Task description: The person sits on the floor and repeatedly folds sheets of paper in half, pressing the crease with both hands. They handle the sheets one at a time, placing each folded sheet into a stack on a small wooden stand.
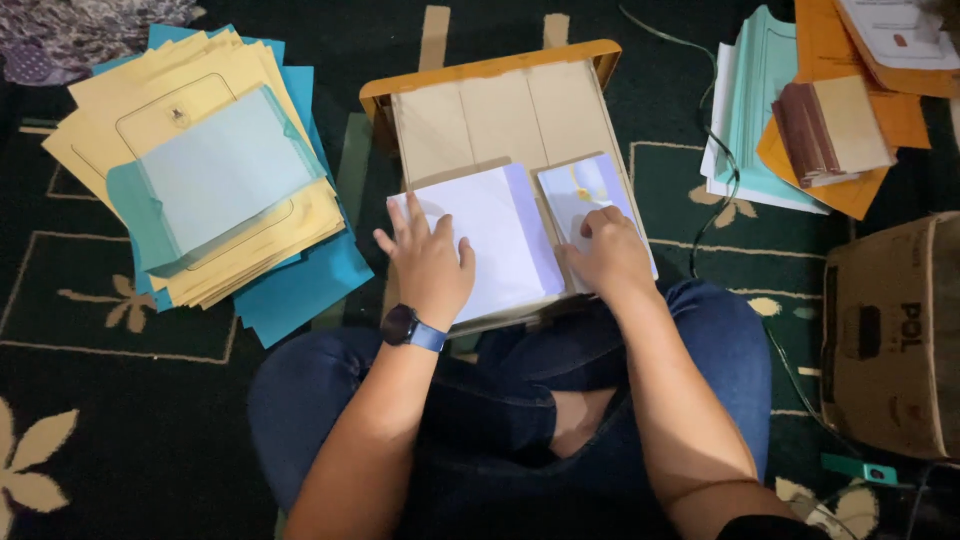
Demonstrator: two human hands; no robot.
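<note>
Below, left hand (432, 262) spread flat on smooth white paper (500, 235), right hand (607, 255) curled, grip pressing glossy card (580, 190).

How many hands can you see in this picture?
2: the left hand lies flat on the white paper; the right hand presses the smaller sheet beside it.

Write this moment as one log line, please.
left hand: flat on white sheets | right hand: pressing smaller card | surface: wooden tray | left: envelope stack
</note>
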